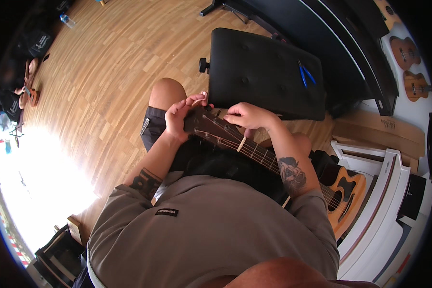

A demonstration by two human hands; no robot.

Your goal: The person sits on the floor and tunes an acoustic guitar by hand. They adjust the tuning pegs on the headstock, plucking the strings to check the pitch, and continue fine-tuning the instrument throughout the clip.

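Observation:
An acoustic guitar point(349, 186) with a light wood top lies across my lap, its dark headstock point(212, 126) pointing away to the left. Strings run from the tuning pegs over the pale nut point(242, 144). My left hand point(178, 119) is at the headstock's far end, fingers curled toward a small pale thing at their tips that I cannot make out. Over the headstock's right edge, my right hand point(248, 115) has its fingers bent and pressed together beside the pegs. Whatever they pinch is too small to tell.
Blue-handled pliers point(306, 74) lie on a black padded bench point(259, 57) just beyond the headstock. A black piano point(317, 33) stands behind it. At right are a white keyboard-like piece point(369, 211), a flat cardboard box point(377, 134) and wall-hung ukuleles point(405, 52). A bottle point(67, 20) is on the floor.

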